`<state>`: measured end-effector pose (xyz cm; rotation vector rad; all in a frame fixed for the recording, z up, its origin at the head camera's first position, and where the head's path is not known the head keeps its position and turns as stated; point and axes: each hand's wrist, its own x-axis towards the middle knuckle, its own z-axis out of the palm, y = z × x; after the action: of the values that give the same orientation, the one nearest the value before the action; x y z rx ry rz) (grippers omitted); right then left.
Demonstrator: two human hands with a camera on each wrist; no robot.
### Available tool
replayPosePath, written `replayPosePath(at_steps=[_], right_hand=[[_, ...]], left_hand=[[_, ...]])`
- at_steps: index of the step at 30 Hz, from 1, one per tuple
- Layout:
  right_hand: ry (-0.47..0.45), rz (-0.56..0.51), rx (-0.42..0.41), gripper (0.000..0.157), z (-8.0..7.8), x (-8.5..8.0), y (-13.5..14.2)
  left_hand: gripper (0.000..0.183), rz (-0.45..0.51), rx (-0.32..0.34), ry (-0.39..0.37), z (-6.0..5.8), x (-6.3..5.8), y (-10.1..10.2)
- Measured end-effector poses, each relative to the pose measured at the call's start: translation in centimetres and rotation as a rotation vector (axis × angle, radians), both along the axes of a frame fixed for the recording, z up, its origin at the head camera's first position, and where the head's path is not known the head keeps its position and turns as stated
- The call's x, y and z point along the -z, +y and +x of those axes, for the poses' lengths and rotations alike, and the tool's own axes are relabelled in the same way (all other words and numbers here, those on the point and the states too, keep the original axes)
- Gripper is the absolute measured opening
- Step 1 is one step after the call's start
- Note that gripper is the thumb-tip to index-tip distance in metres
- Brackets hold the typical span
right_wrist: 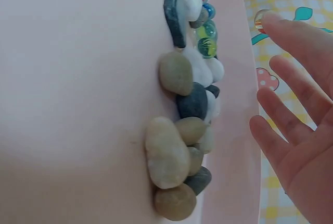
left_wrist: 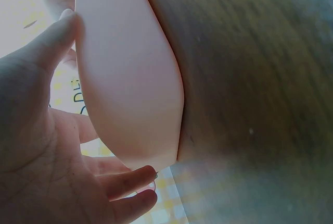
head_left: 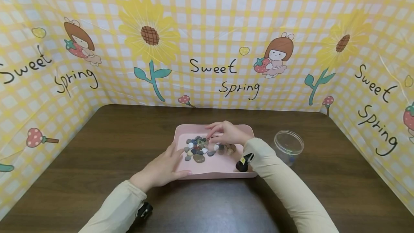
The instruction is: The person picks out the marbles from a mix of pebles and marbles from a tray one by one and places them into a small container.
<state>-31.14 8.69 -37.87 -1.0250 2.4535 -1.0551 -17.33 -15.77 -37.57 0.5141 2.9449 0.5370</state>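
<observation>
A pink tray (head_left: 223,166) on the table holds a spread of pebbles (head_left: 199,158) in grey, white, brown and dark tones. Among them show glass marbles (right_wrist: 207,48), some green and one blue. My left hand (head_left: 163,164) rests over the tray's front left corner, fingers spread, its thumb touching the front rim. Above the far side of the pebbles, my right hand (head_left: 228,134) pinches a small clear marble with an orange tint (right_wrist: 259,22) at its fingertips. The other fingers of that hand are loosely extended.
A clear round plastic jar (head_left: 289,143) stands right of the tray, with something bluish low inside. The dark wooden table (head_left: 129,128) meets a yellow checked cloth (head_left: 207,39) at the back and sides.
</observation>
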Motion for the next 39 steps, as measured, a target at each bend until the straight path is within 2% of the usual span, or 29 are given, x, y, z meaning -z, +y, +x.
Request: replayPosePath(at_steps=[17, 27, 39], right_hand=[[0.075, -0.070, -0.032, 0.015, 0.2, -1.4, 1.3], [0.071, -0.089, -0.009, 0.018, 0.6, -2.2, 2.3], [0.102, -0.115, 0.029, 0.020, 1.5, -3.2, 3.7]], left_hand=[[0.080, 0.012, -0.003, -0.009, 0.1, -0.1, 0.1], [0.079, 0.004, 0.005, 0.021, 0.0, 0.2, 0.0], [0.078, 0.005, 0.001, 0.017, 0.1, 0.1, 0.0]])
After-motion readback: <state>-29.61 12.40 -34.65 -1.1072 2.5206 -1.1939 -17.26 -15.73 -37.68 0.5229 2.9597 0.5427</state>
